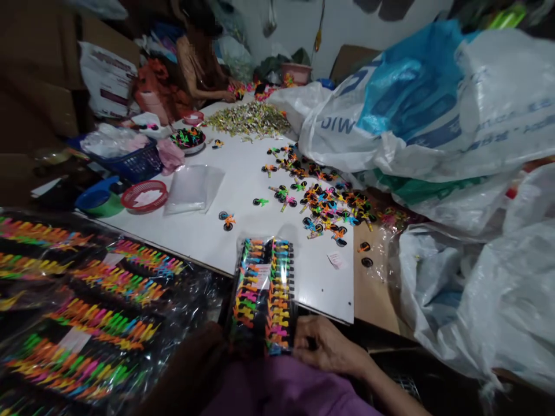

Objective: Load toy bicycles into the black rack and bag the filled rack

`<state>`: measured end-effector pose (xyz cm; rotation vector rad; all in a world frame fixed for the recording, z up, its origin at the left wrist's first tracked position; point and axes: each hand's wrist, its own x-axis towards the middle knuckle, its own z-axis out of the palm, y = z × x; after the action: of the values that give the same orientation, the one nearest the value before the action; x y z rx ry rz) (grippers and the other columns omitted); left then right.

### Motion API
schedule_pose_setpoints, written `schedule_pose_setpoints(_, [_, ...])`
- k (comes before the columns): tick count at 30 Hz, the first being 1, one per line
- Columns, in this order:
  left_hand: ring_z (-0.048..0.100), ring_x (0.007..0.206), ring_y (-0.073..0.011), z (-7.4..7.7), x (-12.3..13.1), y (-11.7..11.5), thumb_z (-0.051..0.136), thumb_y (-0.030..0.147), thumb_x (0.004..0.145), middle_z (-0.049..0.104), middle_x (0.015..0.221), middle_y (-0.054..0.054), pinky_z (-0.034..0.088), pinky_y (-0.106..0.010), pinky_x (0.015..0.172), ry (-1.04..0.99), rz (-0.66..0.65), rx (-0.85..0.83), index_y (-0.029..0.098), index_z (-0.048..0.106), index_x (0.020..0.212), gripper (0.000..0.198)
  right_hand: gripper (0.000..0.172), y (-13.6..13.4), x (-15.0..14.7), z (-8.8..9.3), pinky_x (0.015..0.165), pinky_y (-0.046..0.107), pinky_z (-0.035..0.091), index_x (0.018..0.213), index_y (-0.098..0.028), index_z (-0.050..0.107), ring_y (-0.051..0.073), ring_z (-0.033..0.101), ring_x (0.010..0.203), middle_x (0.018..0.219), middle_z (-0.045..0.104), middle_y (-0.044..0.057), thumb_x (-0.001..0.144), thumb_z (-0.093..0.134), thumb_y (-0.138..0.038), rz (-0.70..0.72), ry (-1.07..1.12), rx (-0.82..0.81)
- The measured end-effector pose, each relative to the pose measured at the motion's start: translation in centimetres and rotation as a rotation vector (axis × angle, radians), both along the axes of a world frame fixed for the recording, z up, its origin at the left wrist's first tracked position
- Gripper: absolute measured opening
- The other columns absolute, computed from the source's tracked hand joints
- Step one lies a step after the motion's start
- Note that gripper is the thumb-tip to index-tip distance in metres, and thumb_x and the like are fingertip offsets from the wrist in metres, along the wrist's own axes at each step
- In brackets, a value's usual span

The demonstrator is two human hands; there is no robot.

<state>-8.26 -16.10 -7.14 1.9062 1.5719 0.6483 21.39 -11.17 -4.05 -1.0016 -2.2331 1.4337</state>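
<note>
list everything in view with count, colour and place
table: one, white, centre
toy packet: one, multicoloured, near edge
other packets: several, multicoloured, left
toy bikes: many, multicoloured, table's right
small pieces: many, yellowish, far end
plastic bags: uncounted stack, clear, table's left
small basket: one, red, table's left edge
large basket: one, blue, behind it
bowl: one, pale, beyond the bags
sacks: several, white and blue, right
basin: one, pink, far end
co-worker: one, dim, far left
left hand: one, shadowed, packet's left
right hand: one, bare, packet's right
</note>
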Motion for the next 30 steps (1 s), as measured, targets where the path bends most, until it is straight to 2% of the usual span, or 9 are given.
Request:
schedule_pose_setpoints(2, [0.056,0.062,-0.0142,1.4,0.2,1.9,0.041,0.033,0.086,0.06,0.07,-0.001,0.046,-0.024,0.056,-0.031,0.0,0.026,0.023,0.056,0.067,0.027,0.018,1.5,-0.4,0.9,0.053,0.02,0.035,0.064,-0.017,0.053,0.01,0.046,0.059,0.065,0.052,-0.002,0.08,0.055,-0.025,-0.062,0.01,0.046])
schedule_pose_setpoints(4, [0.055,0.064,-0.0138,4.6,0.6,5.0,0.041,0.035,0.086,0.058,0.069,0.0,0.045,-0.024,0.06,-0.065,0.022,0.13,0.022,0.054,0.068,0.027,0.021,4.0,-0.7,3.4,0.055,0.021,0.038,0.067,-0.017,0.054,0.011,0.048,0.06,0.066,0.053,-0.001,0.083,0.053,-0.03,-0.13,0.06,0.122])
schedule_pose_setpoints(7, [0.052,0.065,-0.0136,12.4,1.5,9.3,0.043,0.037,0.084,0.055,0.067,0.001,0.042,-0.024,0.061,-0.095,0.1,0.39,0.021,0.052,0.068,0.024,0.023,7.4,-0.7,10.1,0.057,0.024,0.04,0.066,-0.018,0.053,0.012,0.049,0.061,0.065,0.054,0.0,0.083,0.055,-0.033,-0.228,0.206,0.337])
schedule_pose_setpoints(10, [0.052,0.07,-0.0133,20.5,2.6,11.4,0.046,0.036,0.083,0.055,0.072,0.002,0.04,-0.025,0.066,-0.085,0.158,0.72,0.02,0.055,0.072,0.021,0.023,8.8,-0.4,17.1,0.06,0.028,0.042,0.065,-0.02,0.053,0.014,0.05,0.063,0.065,0.053,0.001,0.081,0.06,-0.035,-0.321,0.403,0.64])
schedule_pose_setpoints(13, [0.052,0.068,-0.0121,25.2,3.3,12.8,0.049,0.033,0.083,0.053,0.069,0.002,0.037,-0.025,0.064,-0.033,0.235,0.896,0.017,0.058,0.073,0.021,0.027,9.7,-0.3,20.5,0.058,0.027,0.041,0.063,-0.019,0.053,0.013,0.049,0.061,0.063,0.051,0.001,0.079,0.062,-0.039,-0.409,0.473,0.759])
schedule_pose_setpoints(18, [0.042,0.053,-0.0066,24.9,3.9,19.4,0.047,0.028,0.083,0.047,0.055,0.004,0.029,-0.021,0.055,-0.081,0.14,0.629,0.011,0.054,0.06,0.029,0.032,14.9,-0.8,19.1,0.048,0.021,0.032,0.063,-0.016,0.053,0.008,0.041,0.051,0.055,0.047,-0.003,0.078,0.061,-0.044,-0.534,0.459,0.709])
schedule_pose_setpoints(22, [0.045,0.058,-0.007,24.5,4.5,23.2,0.043,0.03,0.084,0.051,0.059,0.002,0.031,-0.022,0.059,-0.13,0.208,0.717,0.011,0.053,0.062,0.031,0.031,18.2,-0.9,18.7,0.052,0.021,0.033,0.066,-0.016,0.053,0.008,0.041,0.053,0.056,0.046,-0.004,0.078,0.061,-0.043,-0.632,0.51,0.795])
schedule_pose_setpoints(26, [0.044,0.055,-0.008,23.1,3.9,21.0,0.045,0.034,0.084,0.05,0.059,0.003,0.032,-0.021,0.057,-0.065,0.259,0.825,0.015,0.052,0.063,0.029,0.023,16.2,-1.2,17.0,0.056,0.022,0.036,0.067,-0.016,0.053,0.01,0.045,0.058,0.061,0.049,-0.003,0.08,0.06,-0.035,-0.606,0.466,0.746])
schedule_pose_setpoints(30, [0.045,0.05,-0.0099,16.1,1.0,16.0,0.044,0.042,0.082,0.051,0.056,0.003,0.034,-0.021,0.053,0.004,0.24,0.62,0.019,0.056,0.072,0.028,0.02,12.2,-2.3,10.6,0.06,0.023,0.038,0.065,-0.017,0.052,0.011,0.048,0.062,0.064,0.053,-0.001,0.081,0.057,-0.028,-0.41,0.35,0.523])
